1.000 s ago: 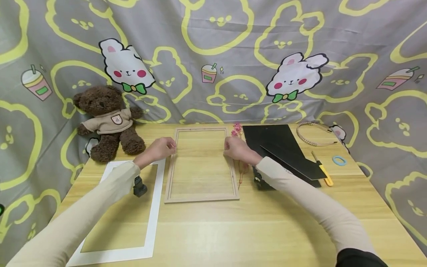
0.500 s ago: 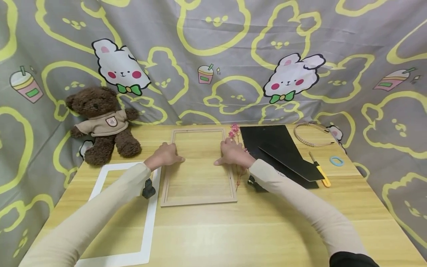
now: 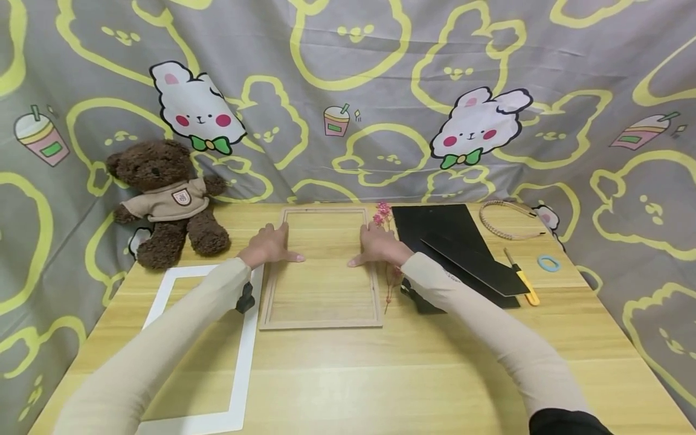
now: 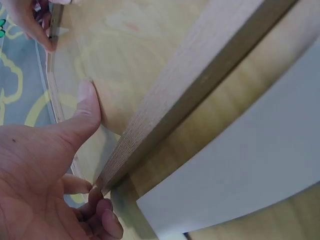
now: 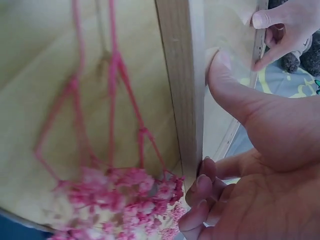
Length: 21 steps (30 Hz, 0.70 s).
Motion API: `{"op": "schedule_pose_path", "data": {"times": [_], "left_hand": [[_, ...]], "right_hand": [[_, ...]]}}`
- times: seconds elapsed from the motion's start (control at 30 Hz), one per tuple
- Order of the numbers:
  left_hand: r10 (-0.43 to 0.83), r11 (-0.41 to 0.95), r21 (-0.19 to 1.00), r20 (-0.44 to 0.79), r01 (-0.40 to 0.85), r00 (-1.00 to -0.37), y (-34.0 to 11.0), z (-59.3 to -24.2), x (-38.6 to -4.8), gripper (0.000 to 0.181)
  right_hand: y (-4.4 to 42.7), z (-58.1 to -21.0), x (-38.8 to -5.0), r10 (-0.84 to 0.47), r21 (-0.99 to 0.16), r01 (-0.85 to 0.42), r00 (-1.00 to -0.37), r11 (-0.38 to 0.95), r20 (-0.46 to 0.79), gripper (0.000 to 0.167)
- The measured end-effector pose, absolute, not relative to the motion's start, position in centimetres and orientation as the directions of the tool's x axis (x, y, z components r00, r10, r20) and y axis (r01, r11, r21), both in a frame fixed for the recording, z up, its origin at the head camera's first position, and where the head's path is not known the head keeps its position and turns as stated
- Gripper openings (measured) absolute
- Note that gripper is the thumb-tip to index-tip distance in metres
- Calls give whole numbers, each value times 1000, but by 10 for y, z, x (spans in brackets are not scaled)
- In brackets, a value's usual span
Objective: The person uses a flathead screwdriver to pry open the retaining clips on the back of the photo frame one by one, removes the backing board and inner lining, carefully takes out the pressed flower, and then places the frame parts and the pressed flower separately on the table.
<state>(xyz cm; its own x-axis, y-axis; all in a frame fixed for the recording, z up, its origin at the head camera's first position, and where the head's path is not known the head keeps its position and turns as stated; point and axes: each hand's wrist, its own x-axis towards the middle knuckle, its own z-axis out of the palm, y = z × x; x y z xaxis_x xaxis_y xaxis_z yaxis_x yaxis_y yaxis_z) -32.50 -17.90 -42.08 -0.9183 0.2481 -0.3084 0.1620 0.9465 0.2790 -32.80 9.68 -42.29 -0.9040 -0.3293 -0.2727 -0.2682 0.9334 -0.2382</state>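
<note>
A light wooden picture frame (image 3: pixel 321 327) lies flat on the table, with a clear pane (image 4: pixel 125 45) inside it that shows reflections. My left hand (image 3: pixel 266 246) holds its left side, the fingers against the outer edge and the thumb stretched over the pane. On the opposite side, my right hand (image 3: pixel 379 244) holds the frame likewise, its thumb (image 5: pixel 225 75) on the pane and its curled fingertips at the outer edge. Pink dried flowers (image 5: pixel 145 200) lie just outside the right rail.
A white mat border (image 3: pixel 244 362) lies left, beneath my left forearm. A teddy bear (image 3: pixel 174 202) sits behind it. To the right are a black board (image 3: pixel 435 220), a smaller black piece (image 3: pixel 473 266), a yellow-handled knife (image 3: pixel 531 295), a headband (image 3: pixel 489 225) and a blue ring (image 3: pixel 549 263).
Both thumbs have swung inward from the frame's sides and now stretch over the pane. The frame's near edge has turned slightly, lying straighter than half a second ago.
</note>
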Motion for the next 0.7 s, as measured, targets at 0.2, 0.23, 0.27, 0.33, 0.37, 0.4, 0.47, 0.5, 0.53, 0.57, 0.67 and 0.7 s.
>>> {"op": "schedule_pose_path", "data": {"times": [0.2,0.23,0.27,0.33,0.37,0.4,0.47,0.5,0.53,0.57,0.67,0.7], "left_hand": [[264,951,238,-296,197,-918,-180,-415,-334,116],[269,949,244,-304,198,-914,-180,-414,-336,118],[272,948,248,-315,198,-909,-180,-412,-338,120],[279,947,249,-336,201,-900,-180,-411,-343,123],[279,949,242,-347,202,-896,-180,-410,-346,124],[278,950,236,-358,202,-891,-180,-410,-348,124],[280,952,224,-371,207,-886,-182,-409,-353,124],[279,953,223,-371,207,-886,-183,-410,-354,123],[276,953,225,-367,203,-888,-183,-411,-356,122],[273,953,226,-361,200,-892,-184,-411,-356,121],[239,941,308,-302,143,-923,-181,-413,-354,114],[218,933,342,-277,116,-936,-180,-414,-353,109]], "right_hand": [[95,-420,-333,-331,-278,-255,-903,926,-274,67],[95,-419,-334,-326,-273,-251,-904,929,-278,67],[95,-419,-336,-320,-273,-243,-904,931,-285,68],[94,-418,-339,-310,-266,-233,-901,935,-303,75],[94,-418,-341,-308,-270,-227,-899,936,-311,80],[93,-418,-343,-306,-271,-224,-898,936,-317,86],[91,-418,-347,-304,-270,-220,-895,937,-325,94],[90,-418,-349,-301,-268,-218,-896,938,-325,96],[90,-418,-351,-301,-269,-218,-898,938,-323,96],[90,-419,-352,-300,-270,-217,-899,938,-319,95],[91,-420,-355,-298,-283,-213,-905,935,-304,91],[91,-420,-355,-298,-292,-210,-905,933,-302,91]]}}
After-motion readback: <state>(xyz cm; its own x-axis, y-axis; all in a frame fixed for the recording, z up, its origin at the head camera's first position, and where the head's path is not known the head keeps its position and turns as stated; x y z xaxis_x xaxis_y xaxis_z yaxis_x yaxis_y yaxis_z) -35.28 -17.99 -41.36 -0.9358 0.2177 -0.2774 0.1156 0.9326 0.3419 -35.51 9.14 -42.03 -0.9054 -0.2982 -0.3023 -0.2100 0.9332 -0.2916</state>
